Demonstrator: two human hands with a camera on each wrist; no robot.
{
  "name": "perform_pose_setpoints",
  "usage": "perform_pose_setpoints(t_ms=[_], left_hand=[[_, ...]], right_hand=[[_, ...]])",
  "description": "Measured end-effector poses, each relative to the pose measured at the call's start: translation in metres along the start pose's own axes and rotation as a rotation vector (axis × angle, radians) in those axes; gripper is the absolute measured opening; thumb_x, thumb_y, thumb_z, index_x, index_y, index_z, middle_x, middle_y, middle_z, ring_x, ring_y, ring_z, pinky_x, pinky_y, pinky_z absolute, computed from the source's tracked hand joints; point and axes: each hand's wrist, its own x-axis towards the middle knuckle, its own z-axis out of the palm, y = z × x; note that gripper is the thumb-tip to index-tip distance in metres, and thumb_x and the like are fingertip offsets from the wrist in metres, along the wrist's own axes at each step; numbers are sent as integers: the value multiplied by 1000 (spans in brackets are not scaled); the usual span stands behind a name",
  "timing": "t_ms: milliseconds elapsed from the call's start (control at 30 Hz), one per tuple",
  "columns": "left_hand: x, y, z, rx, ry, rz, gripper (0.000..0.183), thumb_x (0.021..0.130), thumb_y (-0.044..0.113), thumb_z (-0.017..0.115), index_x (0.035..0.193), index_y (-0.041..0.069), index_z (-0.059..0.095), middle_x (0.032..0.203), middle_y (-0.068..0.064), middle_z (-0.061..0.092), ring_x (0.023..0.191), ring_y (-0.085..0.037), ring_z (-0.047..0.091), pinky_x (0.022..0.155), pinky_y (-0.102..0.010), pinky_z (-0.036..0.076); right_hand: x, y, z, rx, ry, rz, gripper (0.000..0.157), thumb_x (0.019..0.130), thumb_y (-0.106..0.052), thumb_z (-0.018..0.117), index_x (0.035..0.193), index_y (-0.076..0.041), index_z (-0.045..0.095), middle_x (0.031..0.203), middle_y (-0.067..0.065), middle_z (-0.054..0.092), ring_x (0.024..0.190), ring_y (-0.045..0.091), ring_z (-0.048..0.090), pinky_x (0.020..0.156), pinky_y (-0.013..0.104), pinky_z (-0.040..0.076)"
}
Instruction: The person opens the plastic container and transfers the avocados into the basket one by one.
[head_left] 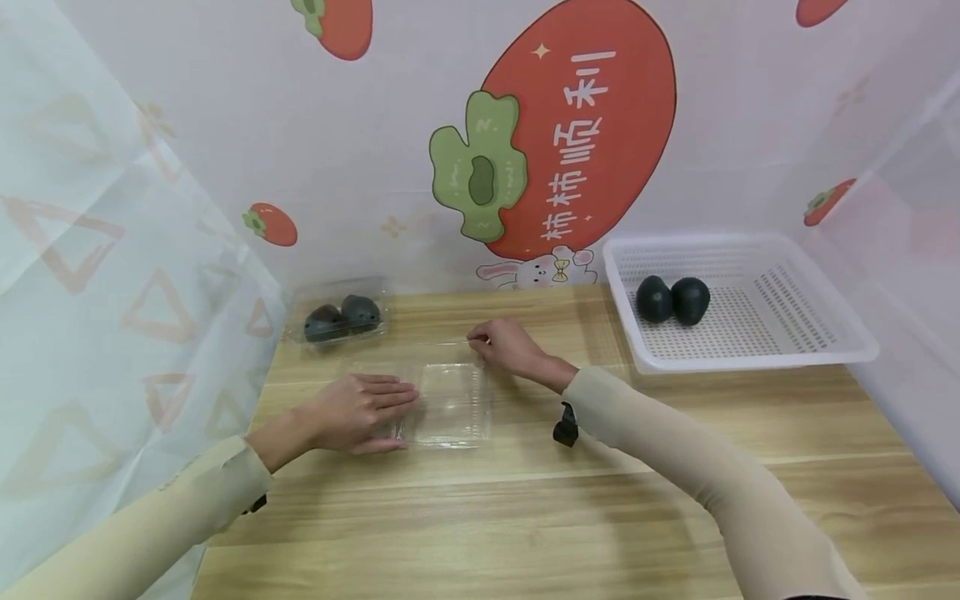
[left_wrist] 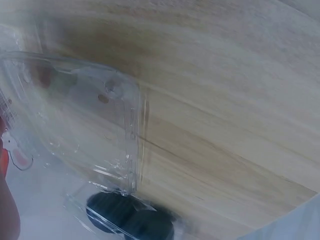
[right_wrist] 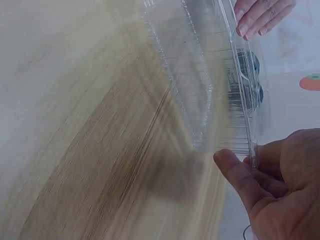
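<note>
A clear plastic clamshell box (head_left: 452, 408) with nothing inside lies on the wooden table in front of the person. Its transparent wall (right_wrist: 205, 65) crosses the right wrist view. My right hand (head_left: 512, 350) pinches the box's far right corner between thumb and fingers, as the right wrist view confirms. On the left side of the box lies my left hand (head_left: 363, 412), its fingers straight and pointing right across the plastic. From the left wrist camera the clear box (left_wrist: 85, 120) shows tilted, and the left hand is mostly out of that picture.
Behind, at the left, a second clear box (head_left: 382, 304) contains two dark egg-shaped fruits (head_left: 361, 312) like avocados. A white plastic basket (head_left: 787, 325) at the back right holds two more dark fruits (head_left: 690, 301). Printed sheets (head_left: 360, 142) rise behind and beside the table (head_left: 487, 533).
</note>
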Motion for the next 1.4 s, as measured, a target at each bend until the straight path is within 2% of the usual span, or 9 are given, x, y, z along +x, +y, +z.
perform_pose_setpoints(t_ms=[300,567,833,1033,1267,1400], left_hand=[[-18,-7,-6,-7,20,-1,68,109,61,44,121,5,80,119,-9,79,110,-21,76,96,-41,60],[-39,-8,-4,-43,61,-2,64,108,57,51,123,1,78,120,-12,79,107,-23,77,93,-44,61],[-55,-10,-7,-27,60,-7,69,110,58,44,125,0,77,123,-15,77,111,-25,76,94,-45,60],[-68,-8,-10,-25,62,-50,75,109,63,42,125,-2,76,127,-17,75,113,-28,75,92,-46,60],[-79,-5,-12,-17,80,-81,75,108,63,44,124,-3,76,127,-16,75,111,-28,75,90,-46,60],[-84,-4,-13,-16,63,-100,75,108,63,42,126,-2,75,129,-15,75,114,-28,74,91,-46,59]], right_hand=[[14,-11,17,65,19,-3,20,105,-11,68,116,-1,81,95,7,80,80,12,69,87,35,59],[23,-24,31,149,2,-13,22,106,-11,66,117,2,79,84,8,77,69,7,63,82,28,55],[30,-34,41,177,21,-17,22,106,-11,65,116,3,80,87,11,79,67,7,64,79,26,55],[33,-40,47,198,36,-2,22,107,-11,64,115,2,80,89,11,80,68,5,63,78,24,54],[39,-47,56,180,56,-5,22,107,-14,64,116,-2,81,81,4,77,65,4,60,75,20,51],[43,-50,61,197,55,3,22,108,-16,64,116,-4,81,81,2,76,65,4,61,72,20,51]])
